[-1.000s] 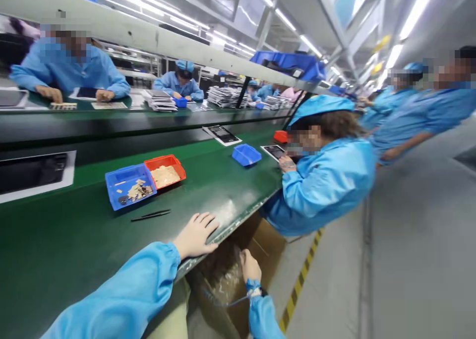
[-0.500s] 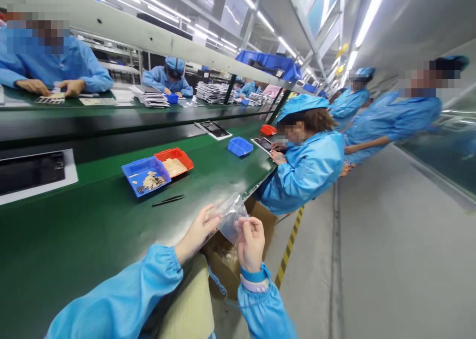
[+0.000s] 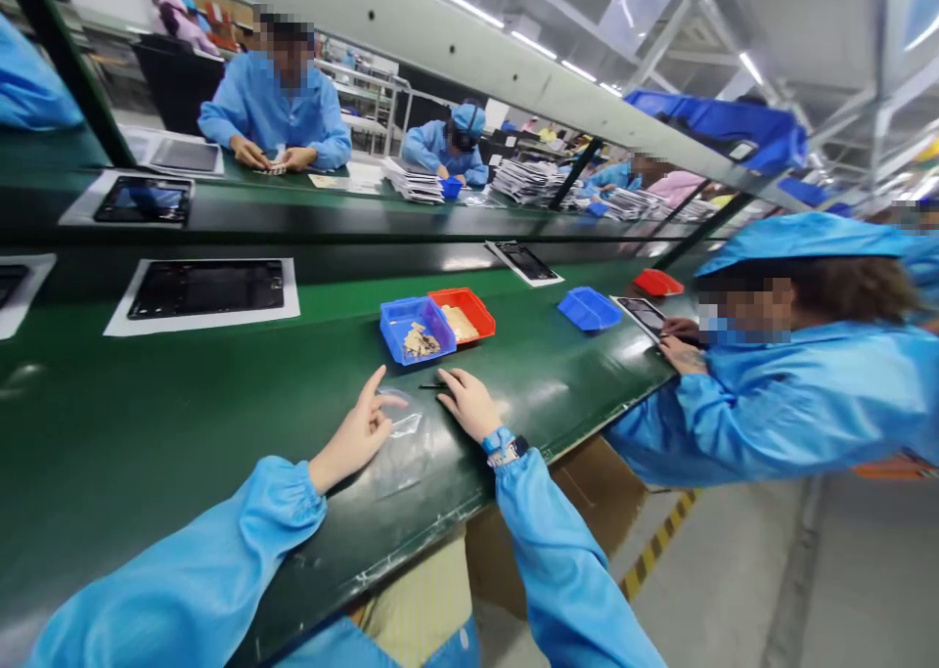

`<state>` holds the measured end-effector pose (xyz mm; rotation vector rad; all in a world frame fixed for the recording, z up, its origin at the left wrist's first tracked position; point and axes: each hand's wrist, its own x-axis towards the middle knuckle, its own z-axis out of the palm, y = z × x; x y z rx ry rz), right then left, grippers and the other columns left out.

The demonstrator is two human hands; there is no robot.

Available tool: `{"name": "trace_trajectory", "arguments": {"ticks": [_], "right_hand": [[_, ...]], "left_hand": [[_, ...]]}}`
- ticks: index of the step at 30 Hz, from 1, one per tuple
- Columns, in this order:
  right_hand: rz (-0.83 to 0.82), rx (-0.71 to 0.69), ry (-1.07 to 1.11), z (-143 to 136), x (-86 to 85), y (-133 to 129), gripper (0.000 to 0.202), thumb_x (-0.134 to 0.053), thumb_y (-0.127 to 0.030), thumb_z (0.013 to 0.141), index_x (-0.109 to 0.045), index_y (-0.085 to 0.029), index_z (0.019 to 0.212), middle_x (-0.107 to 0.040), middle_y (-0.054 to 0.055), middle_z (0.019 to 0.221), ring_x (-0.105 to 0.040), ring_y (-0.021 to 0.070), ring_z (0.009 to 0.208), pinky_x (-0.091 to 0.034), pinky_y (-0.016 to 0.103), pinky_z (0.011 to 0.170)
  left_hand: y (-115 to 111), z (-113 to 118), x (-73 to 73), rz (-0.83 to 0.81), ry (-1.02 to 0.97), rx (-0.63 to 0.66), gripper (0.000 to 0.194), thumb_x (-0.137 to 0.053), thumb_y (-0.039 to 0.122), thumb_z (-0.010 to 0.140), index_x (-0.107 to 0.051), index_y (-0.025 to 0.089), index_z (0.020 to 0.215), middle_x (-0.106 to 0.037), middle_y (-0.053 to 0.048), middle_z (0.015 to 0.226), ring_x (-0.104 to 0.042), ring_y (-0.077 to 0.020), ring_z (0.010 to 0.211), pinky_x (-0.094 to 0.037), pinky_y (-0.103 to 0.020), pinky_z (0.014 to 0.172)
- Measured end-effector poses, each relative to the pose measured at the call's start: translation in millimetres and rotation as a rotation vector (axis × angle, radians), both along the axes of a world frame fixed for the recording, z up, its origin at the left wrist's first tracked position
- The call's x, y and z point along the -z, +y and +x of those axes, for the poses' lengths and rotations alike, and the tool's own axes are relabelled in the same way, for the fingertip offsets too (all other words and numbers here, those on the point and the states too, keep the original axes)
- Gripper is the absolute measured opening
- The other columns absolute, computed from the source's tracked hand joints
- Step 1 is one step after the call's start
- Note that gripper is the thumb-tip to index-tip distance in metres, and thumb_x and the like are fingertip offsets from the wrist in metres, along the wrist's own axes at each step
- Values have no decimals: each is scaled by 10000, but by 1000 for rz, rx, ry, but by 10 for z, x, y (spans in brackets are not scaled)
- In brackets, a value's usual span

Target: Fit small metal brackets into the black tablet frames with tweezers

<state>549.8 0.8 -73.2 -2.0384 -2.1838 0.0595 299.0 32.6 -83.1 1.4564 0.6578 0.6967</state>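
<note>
The left hand point(image 3: 356, 433) was spread, index finger extended, and held nothing. A clear plastic bag point(image 3: 407, 453) lay flat on the green workbench point(image 3: 183, 433) between the hands, at the left fingers; contact with them could not be determined. The right hand point(image 3: 473, 402) was positioned with curved fingers at the black tweezers point(image 3: 429, 386); whether it pinched them could not be determined. Just beyond the tweezers stood a blue parts tray point(image 3: 396, 321) and, touching it, a red parts tray point(image 3: 480, 318), both containing pale pieces. A dark flat panel point(image 3: 209, 289) lay on white sheeting, beyond and left of the left hand.
</note>
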Motion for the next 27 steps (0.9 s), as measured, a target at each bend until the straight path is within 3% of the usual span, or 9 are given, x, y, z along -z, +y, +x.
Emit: {"name": "trace_trajectory", "arguments": {"ticks": [3,6,9,11,14,18,21,23,27], "right_hand": [[-1,53,-4,-16,11,46,165,-528,-212,834,-615,-111,931,-577,128,919,-547,248,841,-457,384,773],[120,198,48,27,-275,-16,206,-365,-184,895,-513,-75,986,-563,137,868,-554,211,775,-461,335,709],[272,284,234,-54,-694,188,271,-365,-287,903,-430,-99,1087,-552,92,845,-541,162,702,-440,274,657],[159,209,254,-178,-846,523,212,-486,-325,839,-494,-135,933,-541,48,760,-515,148,655,-414,261,643],[-97,195,153,-329,-733,1091,103,-587,-214,732,-520,-136,735,-517,35,655,-485,136,618,-394,265,653],[-116,283,161,-343,-278,1498,117,-605,-194,692,-515,-132,653,-468,32,583,-481,130,586,-409,304,683],[-78,321,226,-284,-64,1564,227,-629,-174,646,-432,-171,535,-393,21,536,-452,140,522,-420,367,662],[-57,326,278,-246,-38,1576,247,-626,-137,622,-413,-182,504,-374,23,524,-425,147,489,-416,400,640],[-57,261,378,-235,-281,1518,155,-639,-184,615,-497,-187,552,-475,37,555,-442,167,522,-403,384,622]], "left_hand": [[57,-182,26,131,154,40,751,-420,115,805,-50,271,1440,-538,-52,1145,-461,-41,592,-438,-220,649],[87,-175,56,418,290,92,416,-392,132,844,-487,222,1238,-538,-50,1155,-539,-115,889,-425,-288,860],[95,102,84,667,370,179,253,-411,194,877,-603,202,1042,-544,-39,1148,-475,-173,1076,-382,-340,935],[90,403,95,777,413,176,278,-474,229,852,-583,199,1106,-501,-66,1214,-424,-215,1146,-374,-377,941],[74,858,112,792,476,61,341,-516,277,825,-577,200,1152,-324,-143,1366,-263,-322,1274,-325,-463,970],[58,1136,137,662,490,-56,339,-499,336,836,-601,178,1119,-187,-187,1412,-170,-400,1302,-258,-508,1002],[33,1041,103,580,460,-16,413,-476,338,844,-538,166,1214,-126,-219,1417,-124,-417,1316,-222,-505,1034],[23,883,35,547,438,38,442,-481,318,833,-501,187,1254,-134,-213,1418,-135,-419,1313,-232,-519,1027],[164,529,-167,530,217,77,268,-459,221,825,-575,188,1064,-480,-110,1171,-473,-242,1069,-401,-398,915]]}}
